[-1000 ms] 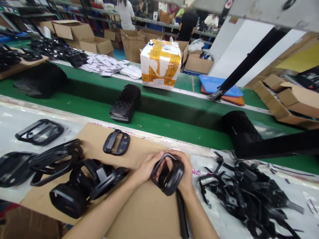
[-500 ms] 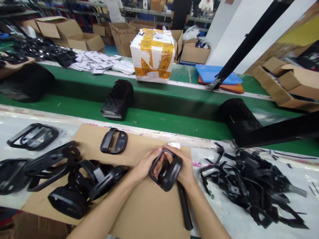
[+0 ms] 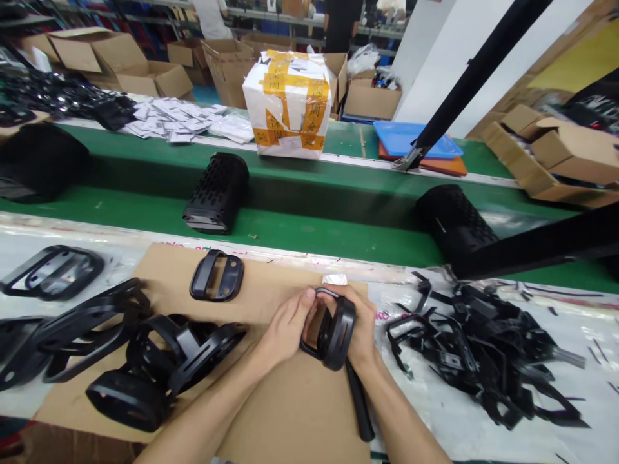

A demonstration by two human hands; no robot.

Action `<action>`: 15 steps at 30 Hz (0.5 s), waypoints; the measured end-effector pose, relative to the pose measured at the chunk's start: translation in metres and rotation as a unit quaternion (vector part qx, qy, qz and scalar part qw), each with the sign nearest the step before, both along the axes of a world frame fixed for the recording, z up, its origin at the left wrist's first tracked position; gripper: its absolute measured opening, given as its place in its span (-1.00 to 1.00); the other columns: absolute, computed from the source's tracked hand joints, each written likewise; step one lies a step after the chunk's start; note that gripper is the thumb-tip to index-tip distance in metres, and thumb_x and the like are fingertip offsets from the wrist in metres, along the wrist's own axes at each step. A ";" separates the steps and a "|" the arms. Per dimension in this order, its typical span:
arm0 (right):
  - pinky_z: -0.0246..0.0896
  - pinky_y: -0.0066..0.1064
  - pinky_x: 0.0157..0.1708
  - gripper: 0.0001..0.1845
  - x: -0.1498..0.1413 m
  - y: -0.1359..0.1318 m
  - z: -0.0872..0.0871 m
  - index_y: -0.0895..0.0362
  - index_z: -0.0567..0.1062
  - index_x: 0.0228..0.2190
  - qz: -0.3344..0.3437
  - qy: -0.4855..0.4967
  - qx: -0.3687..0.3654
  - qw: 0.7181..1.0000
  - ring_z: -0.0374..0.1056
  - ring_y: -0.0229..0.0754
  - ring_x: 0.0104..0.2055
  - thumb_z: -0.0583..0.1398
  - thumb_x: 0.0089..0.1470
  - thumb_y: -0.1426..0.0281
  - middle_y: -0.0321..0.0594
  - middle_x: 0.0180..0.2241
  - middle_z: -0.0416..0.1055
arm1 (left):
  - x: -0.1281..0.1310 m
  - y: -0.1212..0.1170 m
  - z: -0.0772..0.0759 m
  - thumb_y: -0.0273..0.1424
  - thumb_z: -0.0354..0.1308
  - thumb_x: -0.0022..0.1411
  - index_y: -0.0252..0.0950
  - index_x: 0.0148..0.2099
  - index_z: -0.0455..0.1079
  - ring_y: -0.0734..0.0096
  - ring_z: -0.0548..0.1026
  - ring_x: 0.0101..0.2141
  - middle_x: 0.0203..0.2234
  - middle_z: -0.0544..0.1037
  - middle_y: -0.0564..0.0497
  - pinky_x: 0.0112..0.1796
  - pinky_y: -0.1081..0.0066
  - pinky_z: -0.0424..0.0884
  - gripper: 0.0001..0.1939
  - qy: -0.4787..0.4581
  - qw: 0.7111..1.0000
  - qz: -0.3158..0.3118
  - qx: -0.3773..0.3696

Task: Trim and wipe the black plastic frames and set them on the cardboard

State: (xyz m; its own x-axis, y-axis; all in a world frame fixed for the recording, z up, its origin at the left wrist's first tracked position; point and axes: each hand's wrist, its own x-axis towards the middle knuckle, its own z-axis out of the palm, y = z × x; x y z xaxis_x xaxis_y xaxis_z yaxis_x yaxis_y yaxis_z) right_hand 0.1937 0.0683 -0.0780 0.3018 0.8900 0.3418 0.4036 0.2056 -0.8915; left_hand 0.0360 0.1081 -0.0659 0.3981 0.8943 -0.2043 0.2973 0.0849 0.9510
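Both hands hold one black plastic frame [image 3: 335, 338] above the cardboard sheet [image 3: 290, 412]. My left hand [image 3: 290, 322] is closed on its left rim, and my right hand [image 3: 360, 316] wraps round its far right side. Some fingers are hidden behind the frame. A tool with a black handle [image 3: 358, 403] lies under my right wrist; its pale head [image 3: 335, 280] shows just beyond my hands. Farther back on the cardboard rests a similar frame with a crossbar [image 3: 217, 276]. Several more black frames [image 3: 193, 348] are heaped left of my left forearm.
A pile of black plastic scraps [image 3: 483, 354] covers the right of the table. Beyond the table edge runs a green conveyor [image 3: 300, 229] carrying a black perforated housing [image 3: 217, 193]. A taped white box [image 3: 287, 106] stands behind it. A black metal post [image 3: 478, 77] slants across the right.
The held frame has turned, showing its slotted side more upright, and my fingers have shifted on it. The whole view has moved slightly.
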 end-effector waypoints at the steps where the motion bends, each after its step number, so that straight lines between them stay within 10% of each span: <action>1: 0.54 -0.28 -0.19 -0.90 0.000 -0.001 0.001 0.00 0.70 -0.21 -0.003 -0.001 -0.002 1.000 0.61 -0.06 -0.28 0.35 0.31 0.28 -0.24 -0.29 0.67 | 0.001 -0.001 0.001 0.06 -0.15 0.50 -0.20 -0.29 0.42 0.18 0.54 -0.23 -0.36 0.59 -0.03 -0.14 0.28 0.43 -0.45 0.002 1.000 -0.001 0.008; 15: 0.53 -0.32 -0.21 -0.91 0.007 0.004 -0.001 0.02 0.66 -0.17 0.027 -0.049 0.012 0.998 0.60 -0.11 -0.29 0.31 0.35 0.34 -0.25 -0.28 0.66 | 0.002 0.015 -0.006 0.18 0.02 0.40 -0.25 -0.41 0.34 0.43 0.33 -0.64 -0.72 0.36 0.14 -0.52 0.43 0.25 -0.39 -0.174 0.975 -0.023 -0.133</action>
